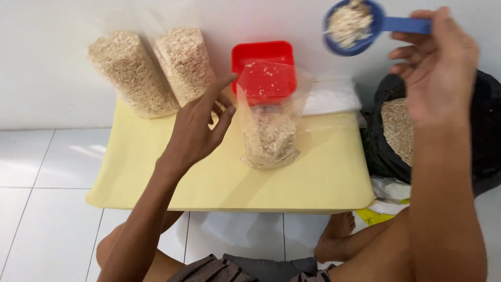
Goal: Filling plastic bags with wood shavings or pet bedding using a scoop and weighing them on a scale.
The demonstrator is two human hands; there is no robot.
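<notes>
Right hand [436,62] grips a blue scoop [355,25] heaped with oat flakes, raised up-right of the upright clear bag [270,125], whose mouth the nearer, open-fingered left hand [201,128] touches.

- Two full clear bags of flakes [151,70] lean on the white wall [47,52] before me.
- A red square tub [263,65] stands behind.
- The pale yellow table [156,172] stands on white floor tiles [42,209].
</notes>
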